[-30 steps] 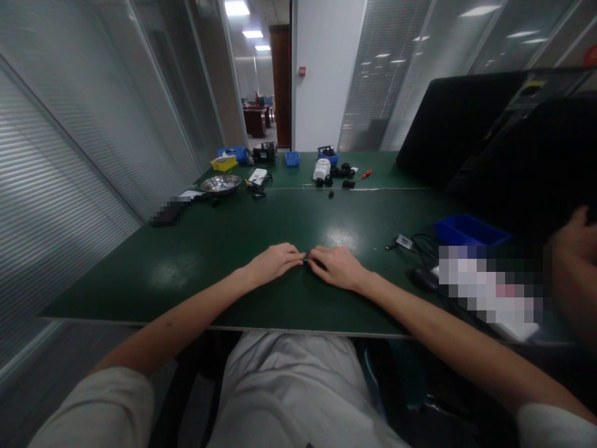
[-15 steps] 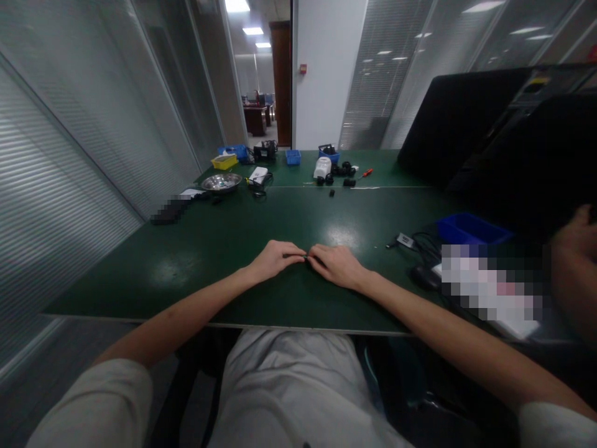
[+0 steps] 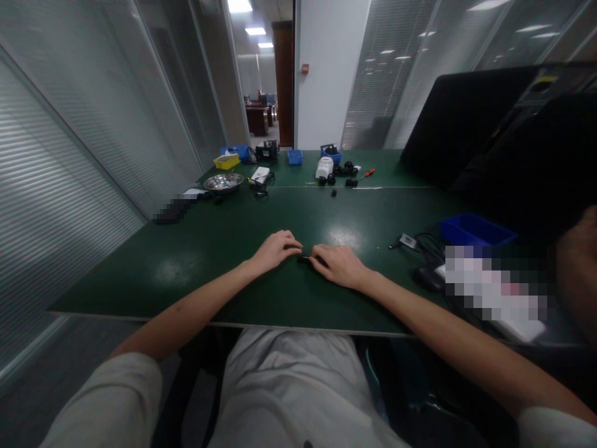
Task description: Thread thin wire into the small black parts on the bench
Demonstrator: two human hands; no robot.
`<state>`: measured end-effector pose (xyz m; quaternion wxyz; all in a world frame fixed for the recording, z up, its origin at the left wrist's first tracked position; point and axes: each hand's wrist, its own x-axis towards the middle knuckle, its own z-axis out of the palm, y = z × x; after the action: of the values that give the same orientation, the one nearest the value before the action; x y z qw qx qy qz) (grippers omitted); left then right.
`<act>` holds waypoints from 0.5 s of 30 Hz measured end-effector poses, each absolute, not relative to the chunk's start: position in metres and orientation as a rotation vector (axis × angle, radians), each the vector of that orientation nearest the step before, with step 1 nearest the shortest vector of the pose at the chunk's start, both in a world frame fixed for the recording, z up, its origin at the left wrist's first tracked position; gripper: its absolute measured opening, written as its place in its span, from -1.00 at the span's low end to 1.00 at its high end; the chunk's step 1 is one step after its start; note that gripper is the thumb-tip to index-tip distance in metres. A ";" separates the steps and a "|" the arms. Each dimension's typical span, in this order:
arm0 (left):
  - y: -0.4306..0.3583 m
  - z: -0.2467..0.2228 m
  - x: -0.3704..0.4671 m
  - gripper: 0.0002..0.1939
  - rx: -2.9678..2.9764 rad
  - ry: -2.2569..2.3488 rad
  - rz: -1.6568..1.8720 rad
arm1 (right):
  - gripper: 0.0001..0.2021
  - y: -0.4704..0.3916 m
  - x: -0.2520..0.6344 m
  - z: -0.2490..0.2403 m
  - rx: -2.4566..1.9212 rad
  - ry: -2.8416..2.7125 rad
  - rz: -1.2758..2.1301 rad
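Observation:
A small black piece (image 3: 303, 259) is between my hands over the green table (image 3: 233, 227), one end in the fingertips of my right hand (image 3: 336, 264). That hand is closed in a pinch, its wrist low near the table top. My left hand (image 3: 276, 250) is just left of the piece and a little above it, thumb and forefinger apart, with nothing visible between them. What exactly the black piece is cannot be made out.
Further back are a metal bowl (image 3: 224, 182), a yellow tray (image 3: 227, 162), a white device (image 3: 324, 168) and a red screwdriver (image 3: 369, 173). At right lie a blue tray (image 3: 476, 231), a black mouse (image 3: 428, 279) and cables. Another person's arm (image 3: 578, 267) shows at the right edge.
My left fingers have parted and moved slightly up and left, off the small piece, which now shows more. My right hand has stayed in place.

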<state>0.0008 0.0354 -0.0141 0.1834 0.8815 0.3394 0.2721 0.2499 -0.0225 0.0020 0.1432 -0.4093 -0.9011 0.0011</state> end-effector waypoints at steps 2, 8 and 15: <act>0.037 -0.014 0.000 -0.74 2.504 0.960 0.728 | -0.77 -0.022 0.251 0.002 -1.175 -2.569 0.051; 0.016 -0.002 0.002 -0.71 2.525 0.912 0.777 | -0.77 -0.019 0.256 0.003 -1.122 -2.427 0.166; 0.006 0.007 0.004 -0.75 2.680 0.794 0.588 | -0.78 -0.016 0.258 0.000 -1.083 -2.350 0.156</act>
<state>0.0043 0.0056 0.0068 0.1421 0.9288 0.2750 0.2039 0.2584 -0.0163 -0.0004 0.2713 -0.4022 -0.8725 0.0581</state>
